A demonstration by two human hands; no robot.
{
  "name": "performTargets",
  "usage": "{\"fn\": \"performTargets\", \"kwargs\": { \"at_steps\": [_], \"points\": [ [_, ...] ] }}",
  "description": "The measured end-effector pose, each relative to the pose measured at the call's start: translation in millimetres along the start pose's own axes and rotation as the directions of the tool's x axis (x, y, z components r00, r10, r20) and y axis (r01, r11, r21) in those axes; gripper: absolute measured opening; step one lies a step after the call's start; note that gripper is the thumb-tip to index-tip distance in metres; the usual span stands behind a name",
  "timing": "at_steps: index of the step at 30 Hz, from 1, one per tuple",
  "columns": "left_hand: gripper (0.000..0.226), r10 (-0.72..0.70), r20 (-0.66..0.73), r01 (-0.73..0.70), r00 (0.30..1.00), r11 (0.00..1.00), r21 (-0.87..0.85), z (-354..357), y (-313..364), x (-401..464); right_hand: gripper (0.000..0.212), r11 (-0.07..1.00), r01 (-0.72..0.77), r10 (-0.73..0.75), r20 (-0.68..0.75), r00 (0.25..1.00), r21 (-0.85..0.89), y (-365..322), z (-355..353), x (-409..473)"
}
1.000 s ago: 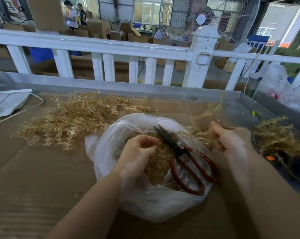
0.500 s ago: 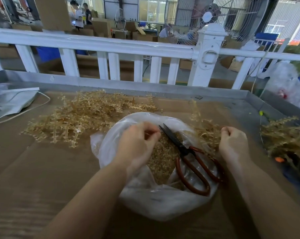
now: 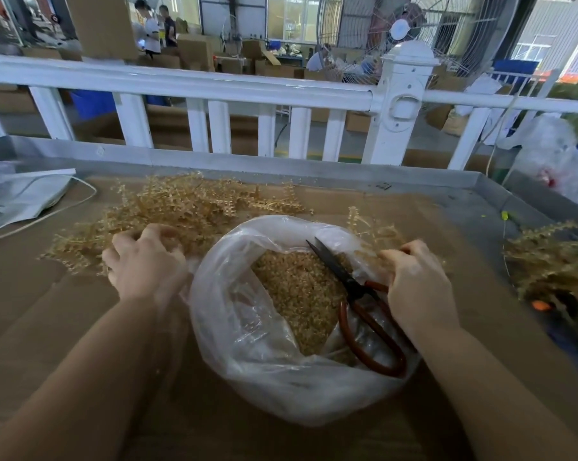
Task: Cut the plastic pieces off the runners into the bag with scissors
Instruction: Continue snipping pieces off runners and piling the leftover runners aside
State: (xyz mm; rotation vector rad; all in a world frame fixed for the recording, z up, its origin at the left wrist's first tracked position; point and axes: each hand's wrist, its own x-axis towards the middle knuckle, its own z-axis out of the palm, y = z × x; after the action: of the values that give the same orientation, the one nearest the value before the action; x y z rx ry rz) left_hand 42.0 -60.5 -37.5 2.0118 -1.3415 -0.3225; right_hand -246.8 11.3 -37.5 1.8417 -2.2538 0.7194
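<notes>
A clear plastic bag [image 3: 267, 377] lies open on the cardboard-covered table, part full of small tan plastic pieces [image 3: 294, 284]. Scissors [image 3: 354, 287] with black blades and red loop handles rest across the bag's right rim. A heap of tan runners [image 3: 188, 211] lies behind and left of the bag. My left hand [image 3: 146, 264] is at the bag's left edge, fingers curled down into that heap. My right hand [image 3: 417, 284] is at the bag's right rim beside the scissor handles, fingers curled around a clump of runners [image 3: 374, 234] there.
More tan runners [image 3: 547, 261] pile up at the right edge over a dark object. A grey folded bag with a white cord [image 3: 18, 197] lies far left. A metal table rim [image 3: 281, 164] and white fence [image 3: 404, 104] close the far side.
My left hand has moved out of the bag to the left, onto the heap of runners. My right hand has stayed at the bag's right rim. The scissors have not moved.
</notes>
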Motion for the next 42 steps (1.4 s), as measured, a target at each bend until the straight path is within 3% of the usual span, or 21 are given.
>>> {"fn": "performTargets", "kwargs": {
  "at_steps": [5,14,19,21,24,26,28,31,35,38,42],
  "points": [
    [0.033,0.073,0.035,-0.075,0.997,0.995,0.066,7,-11,4,0.028,0.976,-0.015,0.033,0.079,0.996,-0.217,17,-1,5],
    [0.041,0.177,-0.050,-0.172,0.983,0.981,0.087,3,-17,3,0.026,0.907,-0.145,0.183,0.059,0.981,-0.396,27,-13,11],
    [0.036,0.224,-0.136,-0.224,0.965,0.974,0.017,2,-17,4,0.034,0.941,-0.171,0.173,-0.020,0.985,-0.292,22,-13,7],
    [0.030,0.242,-0.177,-0.250,0.954,0.968,-0.027,1,-15,5,0.031,0.966,-0.140,0.124,-0.089,0.988,-0.219,15,-13,2],
    [0.027,0.216,-0.249,-0.261,0.944,0.951,-0.164,-1,-10,9,0.024,0.988,0.021,-0.060,-0.252,0.966,-0.155,2,-11,-7],
    [0.033,0.088,-0.232,-0.176,0.969,0.903,-0.393,-5,-4,12,0.025,0.980,0.118,-0.165,-0.322,0.932,-0.162,-4,-8,-12],
    [0.036,-0.054,-0.126,-0.032,0.991,0.805,-0.592,-9,0,17,0.026,0.979,0.137,-0.177,-0.292,0.940,-0.151,-9,-4,-15],
    [0.015,-0.076,0.003,0.068,0.997,0.877,-0.476,-11,-4,20,0.021,0.981,0.117,-0.144,-0.175,0.974,-0.157,-12,0,-16],
    [0.008,0.010,-0.064,-0.021,0.998,0.985,-0.171,-14,-6,18,0.026,0.970,0.109,-0.113,-0.008,0.994,-0.219,-11,5,-12],
    [0.031,0.097,-0.032,-0.101,0.995,0.988,-0.118,-15,1,18,0.022,0.980,0.094,-0.099,-0.025,0.995,-0.174,-17,5,-12],
    [0.028,0.206,0.019,-0.200,0.978,0.963,-0.179,-6,12,18,0.011,0.990,0.129,-0.135,-0.134,0.982,-0.050,-23,17,-14]
  ]
}}
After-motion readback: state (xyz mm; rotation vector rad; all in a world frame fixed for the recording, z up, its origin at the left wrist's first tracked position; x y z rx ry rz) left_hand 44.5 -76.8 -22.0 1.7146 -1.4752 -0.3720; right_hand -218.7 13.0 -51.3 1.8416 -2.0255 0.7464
